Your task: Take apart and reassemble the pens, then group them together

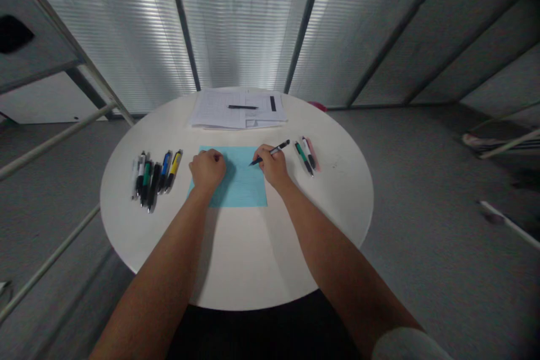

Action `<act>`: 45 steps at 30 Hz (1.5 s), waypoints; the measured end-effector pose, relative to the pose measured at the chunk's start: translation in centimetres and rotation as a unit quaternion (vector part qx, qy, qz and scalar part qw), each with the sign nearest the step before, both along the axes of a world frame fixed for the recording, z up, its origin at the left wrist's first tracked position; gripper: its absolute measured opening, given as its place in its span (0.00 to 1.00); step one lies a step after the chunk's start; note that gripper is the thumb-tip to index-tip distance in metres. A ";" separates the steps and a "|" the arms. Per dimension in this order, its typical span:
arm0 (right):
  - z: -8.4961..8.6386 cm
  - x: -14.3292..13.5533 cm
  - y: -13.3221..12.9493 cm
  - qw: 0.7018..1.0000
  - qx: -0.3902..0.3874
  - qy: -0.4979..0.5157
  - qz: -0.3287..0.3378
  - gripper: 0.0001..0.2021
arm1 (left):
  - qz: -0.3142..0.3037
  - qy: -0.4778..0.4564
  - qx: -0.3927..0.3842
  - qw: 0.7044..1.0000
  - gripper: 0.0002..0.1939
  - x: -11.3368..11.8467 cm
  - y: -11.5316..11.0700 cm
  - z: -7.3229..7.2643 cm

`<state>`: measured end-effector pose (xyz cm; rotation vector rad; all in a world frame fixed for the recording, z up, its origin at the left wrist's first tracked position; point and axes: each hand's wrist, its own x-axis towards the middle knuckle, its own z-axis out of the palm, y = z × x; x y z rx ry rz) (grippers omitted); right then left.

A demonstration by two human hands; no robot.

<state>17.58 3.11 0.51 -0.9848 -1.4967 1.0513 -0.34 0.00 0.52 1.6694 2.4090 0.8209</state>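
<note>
Tabletop [240, 273]: round, white, set before slatted blinds [248, 22]; papers [217, 108] stacked at 12 o'clock.
Blue sheet [244, 192]: laid flat beneath both hands.
Held pen [282, 146]: positioned over the sheet, 2–3 o'clock from left hand; long axis 8-to-2, tip toward 8; contact can't be told.
Right hand [273, 166]: pinched on pen, nearer.
Left hand [208, 170]: loosely curled, sheet's 9–10 o'clock side; contents unclear.
Pen pile [153, 187]: left at 9–10.

You were in an apparent office: papers [217, 109] lay along your table's [240, 270] far edge, pens [154, 183] near its left edge, blinds [240, 22] beyond, carpet [422, 197] below.
</note>
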 end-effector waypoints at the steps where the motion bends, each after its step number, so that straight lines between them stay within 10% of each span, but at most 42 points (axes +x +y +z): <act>1: -0.1 0.1 0.1 1.000 0.008 -0.004 -0.004 0.13 | 0.004 0.006 -0.003 1.000 0.16 0.0 0.0 0.0; 27: 1.0 0.4 -0.6 0.949 0.078 -0.294 -0.087 0.13 | 0.007 0.020 -0.009 1.000 0.15 0.1 -0.1 0.2; 36: 0.4 0.6 0.4 0.995 0.081 -0.007 -0.053 0.13 | 0.001 0.016 -0.004 1.000 0.15 0.0 -0.1 0.1; 41: 0.0 0.2 1.3 0.979 -0.064 0.189 -0.037 0.08 | 0.005 0.017 -0.002 1.000 0.15 0.0 -0.1 0.1; 45: 0.2 0.0 1.4 0.973 -0.098 0.197 -0.076 0.24 | 0.005 0.021 0.002 1.000 0.15 0.0 -0.1 0.1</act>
